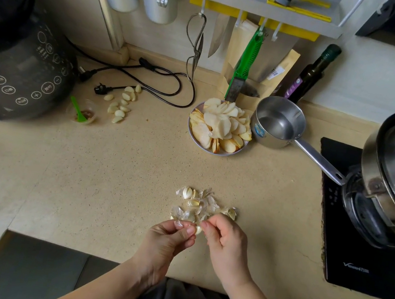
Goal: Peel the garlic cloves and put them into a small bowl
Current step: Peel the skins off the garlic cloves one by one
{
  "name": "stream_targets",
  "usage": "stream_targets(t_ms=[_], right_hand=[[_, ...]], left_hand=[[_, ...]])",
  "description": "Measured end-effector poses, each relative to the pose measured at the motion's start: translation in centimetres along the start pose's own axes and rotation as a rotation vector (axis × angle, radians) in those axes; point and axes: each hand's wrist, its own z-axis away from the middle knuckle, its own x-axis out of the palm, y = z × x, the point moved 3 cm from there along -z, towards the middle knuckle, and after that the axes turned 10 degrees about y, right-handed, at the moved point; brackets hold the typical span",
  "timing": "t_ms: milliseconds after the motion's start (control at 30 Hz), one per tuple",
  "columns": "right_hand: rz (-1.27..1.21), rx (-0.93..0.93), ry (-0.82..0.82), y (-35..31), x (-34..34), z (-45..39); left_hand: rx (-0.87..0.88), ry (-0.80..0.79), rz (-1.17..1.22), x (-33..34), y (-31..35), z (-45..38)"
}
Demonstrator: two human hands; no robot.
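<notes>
Clove (198, 230) pale, partly skinned | pinched between left hand (170, 237), right hand (222, 240)

Materials and finishes

Matt speckled countertop (123, 176); polished steel saucepan (278, 123); glossy black hob (358, 263); papery garlic skins (204, 205).

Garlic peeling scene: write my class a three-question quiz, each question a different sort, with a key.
1. True or false: the peeled garlic cloves lie loose on the counter.
2. What lies just beyond the hands? A) garlic skins B) scissors C) a spoon
3. Fill in: the left hand and right hand both pinch one ____.

Key: 1 true; 2 A, the garlic skins; 3 garlic clove.
</notes>
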Motion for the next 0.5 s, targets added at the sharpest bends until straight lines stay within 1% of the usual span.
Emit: stream_targets(t_ms=[67,133,267,367,433,500], right_hand=[[0.011,-0.002,0.023,-0.1,0.2,0.1],[-0.028,0.028,0.043,0.0,0.5,0.2],[-0.158,0.164,0.055,0.5,0.6,0.1],[-0.252,0.248,0.028,1.0,0.4,0.1],[-0.306,0.256,-0.013,1.1,0.4,0.4],[-0.301,0.205,-0.049,0.9,0.4,0.6]], left_hand=[[-0.011,-0.005,0.012,0.1,0.0,0.1],[-0.031,-0.021,0.044,0.2,0.0,0.1],[-0.067,-0.056,0.099,0.3,0.2,0.2],[-0.038,-0.038,0.105,0.2,0.5,0.1],[-0.006,-0.026,0.099,0.0,0.6,0.0],[0.032,-0.017,0.068,0.0,0.7,-0.1]])
